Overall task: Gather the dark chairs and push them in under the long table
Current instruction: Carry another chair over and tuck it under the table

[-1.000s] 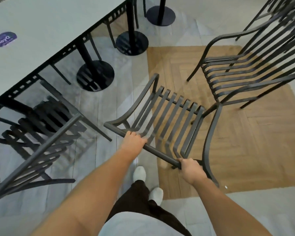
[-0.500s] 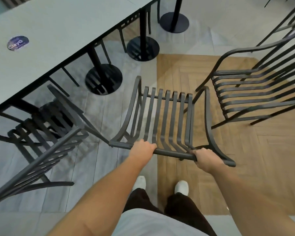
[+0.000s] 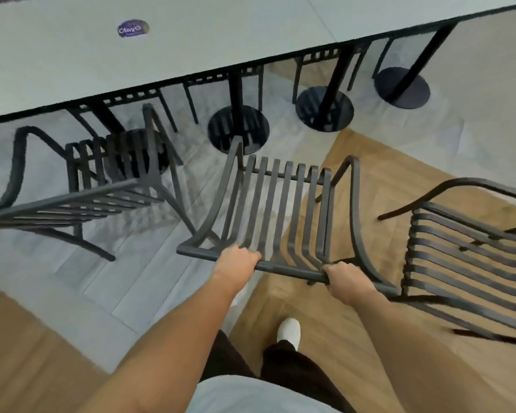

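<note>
A dark slatted metal chair stands in front of me, its seat facing the long pale table. My left hand grips the top bar of its backrest on the left. My right hand grips the same bar on the right. The chair's front edge is short of the table's edge. A second dark chair stands to the left, partly under the table. A third dark chair stands to the right on the wooden floor.
Three round black table bases stand under the table ahead. More dark chair legs show on the table's far side. A round purple sticker lies on the tabletop. My white shoe is behind the chair.
The held chair has swung round from an angle and now faces the table squarely, closer to it. My view has turned toward the table. Both hands keep their grip.
</note>
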The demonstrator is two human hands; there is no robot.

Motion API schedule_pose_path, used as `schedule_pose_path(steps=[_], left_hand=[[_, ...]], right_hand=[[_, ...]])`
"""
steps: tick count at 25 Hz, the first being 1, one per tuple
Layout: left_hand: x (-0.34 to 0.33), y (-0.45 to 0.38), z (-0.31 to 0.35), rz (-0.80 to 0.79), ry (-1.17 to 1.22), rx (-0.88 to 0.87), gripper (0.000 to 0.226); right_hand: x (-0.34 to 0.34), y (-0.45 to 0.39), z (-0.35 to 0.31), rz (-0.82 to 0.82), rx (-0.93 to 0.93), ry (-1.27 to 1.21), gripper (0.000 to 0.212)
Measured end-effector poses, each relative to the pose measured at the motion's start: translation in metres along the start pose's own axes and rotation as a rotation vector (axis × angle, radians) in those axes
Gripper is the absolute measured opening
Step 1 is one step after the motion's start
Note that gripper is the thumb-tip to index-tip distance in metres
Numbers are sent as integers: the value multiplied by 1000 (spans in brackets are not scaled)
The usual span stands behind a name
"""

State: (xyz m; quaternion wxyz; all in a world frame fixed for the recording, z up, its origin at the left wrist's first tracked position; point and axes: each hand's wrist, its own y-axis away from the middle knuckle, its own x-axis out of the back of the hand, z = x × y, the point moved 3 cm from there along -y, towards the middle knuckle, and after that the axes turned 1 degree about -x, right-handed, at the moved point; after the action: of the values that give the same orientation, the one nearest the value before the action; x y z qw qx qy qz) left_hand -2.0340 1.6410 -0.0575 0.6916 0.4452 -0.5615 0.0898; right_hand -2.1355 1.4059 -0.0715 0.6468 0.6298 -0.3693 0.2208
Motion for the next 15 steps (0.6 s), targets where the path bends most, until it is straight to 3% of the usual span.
schedule_pose_path(steps=[7, 15], left_hand=[[4, -10, 25, 22, 91, 194, 36], [17, -58, 6, 33, 193, 309, 44]], right_hand=[[34, -34, 33, -25, 165, 143, 17], [84, -92, 47, -11, 234, 206, 15]])
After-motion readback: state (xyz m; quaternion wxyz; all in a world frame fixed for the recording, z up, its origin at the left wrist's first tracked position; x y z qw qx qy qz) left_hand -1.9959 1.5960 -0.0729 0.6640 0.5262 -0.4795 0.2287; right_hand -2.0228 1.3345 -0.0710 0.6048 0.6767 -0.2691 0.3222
